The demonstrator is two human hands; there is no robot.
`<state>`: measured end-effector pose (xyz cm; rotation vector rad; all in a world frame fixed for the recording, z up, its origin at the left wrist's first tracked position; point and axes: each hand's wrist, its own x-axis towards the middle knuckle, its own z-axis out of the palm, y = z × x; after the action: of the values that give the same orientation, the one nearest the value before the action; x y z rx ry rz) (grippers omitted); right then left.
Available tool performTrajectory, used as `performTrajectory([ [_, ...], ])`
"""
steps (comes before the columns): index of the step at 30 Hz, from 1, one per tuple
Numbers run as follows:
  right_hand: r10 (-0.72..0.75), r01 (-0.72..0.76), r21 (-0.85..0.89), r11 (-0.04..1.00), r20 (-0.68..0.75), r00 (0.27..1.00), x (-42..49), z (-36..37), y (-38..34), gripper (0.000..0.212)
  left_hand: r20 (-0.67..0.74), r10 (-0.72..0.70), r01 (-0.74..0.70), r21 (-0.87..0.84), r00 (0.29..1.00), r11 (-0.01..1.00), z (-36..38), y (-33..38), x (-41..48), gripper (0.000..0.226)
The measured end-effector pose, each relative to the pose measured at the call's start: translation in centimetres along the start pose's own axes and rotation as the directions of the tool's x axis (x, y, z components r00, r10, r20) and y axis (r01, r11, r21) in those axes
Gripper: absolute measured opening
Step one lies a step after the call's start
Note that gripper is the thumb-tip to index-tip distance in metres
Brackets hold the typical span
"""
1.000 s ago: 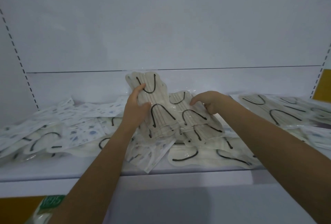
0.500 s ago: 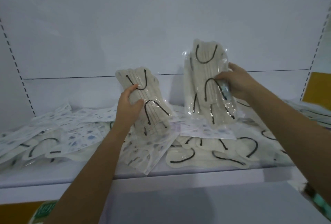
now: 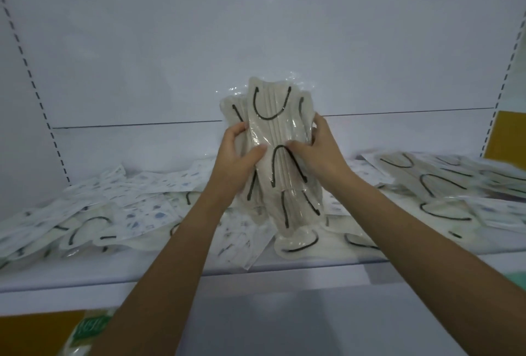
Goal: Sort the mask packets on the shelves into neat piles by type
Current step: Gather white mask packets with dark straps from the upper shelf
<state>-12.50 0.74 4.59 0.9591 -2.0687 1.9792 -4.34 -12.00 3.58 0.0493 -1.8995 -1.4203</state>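
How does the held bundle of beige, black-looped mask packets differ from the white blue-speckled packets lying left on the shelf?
The beige black-looped bundle stands upright, gripped by the left hand and right hand; the white blue-speckled packets lie flat, scattered, untouched. Both are plastic-wrapped masks.

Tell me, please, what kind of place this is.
Probably a shop or stockroom: a white display shelf with slotted uprights, sealed mask packets spread over it, and a beige bundle held in the left hand and right hand.
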Motion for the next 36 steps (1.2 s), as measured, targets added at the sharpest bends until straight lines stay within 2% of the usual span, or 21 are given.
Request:
performTrajectory([
  [4,-0.017,0.017,0.0,1.0,0.011,1.0,-2.4,0.7,-0.7,0.053,0.035,-0.003,0.003,-0.013,0.999,1.0,-0.5,1.3,-2.5,0.044],
  [7,-0.027,0.024,0.052,0.998,0.061,0.998,-4.8,1.3,-2.0,0.05,0.057,-0.039,0.045,-0.1,0.998,0.994,-1.4,2.6,-5.2,0.044],
  [11,-0.051,0.047,0.036,0.998,0.118,0.992,-9.5,2.4,-3.6,0.051,-0.047,-0.066,0.065,-0.03,0.997,0.997,-3.1,3.7,-10.1,0.05],
  [14,-0.088,0.084,0.024,0.996,0.204,0.975,-13.8,2.4,-3.8,0.045,-0.09,-0.1,0.092,-0.083,0.991,0.992,-5.1,4.1,-15.5,0.056],
  [16,-0.004,-0.034,0.125,0.992,0.297,0.955,-17.8,2.4,-3.0,0.043,-0.114,-0.175,0.156,-0.155,0.978,0.976,-6.4,3.9,-19.9,0.07],
  [19,0.127,-0.223,0.212,0.952,0.39,0.912,-24.6,3.6,-0.3,0.056,-0.113,-0.333,0.305,-0.209,0.936,0.929,-7.6,2.5,-26.6,0.082],
  [20,0.159,-0.269,0.233,0.935,0.403,0.901,-26.8,4.1,0.7,0.055,-0.11,-0.412,0.387,-0.198,0.904,0.901,-7.8,1.8,-28.8,0.078],
  [22,0.206,-0.323,0.226,0.919,0.423,0.882,-31.0,5.3,2.6,0.052,-0.101,-0.596,0.56,-0.249,0.796,0.79,-8.2,0.6,-32.7,0.05],
  [23,0.209,-0.319,0.196,0.927,0.435,0.876,-32.7,5.9,3.4,0.049,-0.052,-0.672,0.633,-0.289,0.739,0.718,-8.5,0.2,-34.4,0.035],
  [24,0.216,-0.318,0.164,0.934,0.45,0.867,-34.3,6.5,4.0,0.047,0.007,-0.719,0.685,-0.308,0.695,0.66,-8.9,-0.5,-35.9,0.029],
  [27,0.345,-0.436,0.089,0.895,0.481,0.806,-37.4,8.3,6.0,0.053,0.042,-0.774,0.755,-0.26,0.632,0.602,-10.5,-2.7,-39.0,0.039],
  [30,0.566,-0.679,0.069,0.731,0.495,0.659,-39.1,9.9,7.8,0.078,-0.024,-0.792,0.764,-0.248,0.61,0.596,-12.6,-4.8,-40.4,0.042],
  [32,0.627,-0.729,-0.011,0.684,0.519,0.581,-40.5,11.1,9.0,0.087,-0.044,-0.799,0.767,-0.253,0.6,0.59,-13.8,-6.7,-41.0,0.041],
  [33,0.623,-0.716,-0.039,0.697,0.527,0.578,-41.3,11.9,9.6,0.083,-0.047,-0.804,0.774,-0.244,0.593,0.585,-14.4,-7.7,-41.2,0.042],
  [35,0.593,-0.699,0.025,0.715,0.508,0.625,-42.9,13.5,10.3,0.061,-0.008,-0.807,0.796,-0.157,0.591,0.585,-15.5,-9.7,-41.4,0.042],
  [36,0.587,-0.695,0.058,0.717,0.487,0.646,-43.3,14.3,11.0,0.058,0.038,-0.801,0.8,-0.101,0.597,0.591,-15.8,-10.5,-41.3,0.036],
])
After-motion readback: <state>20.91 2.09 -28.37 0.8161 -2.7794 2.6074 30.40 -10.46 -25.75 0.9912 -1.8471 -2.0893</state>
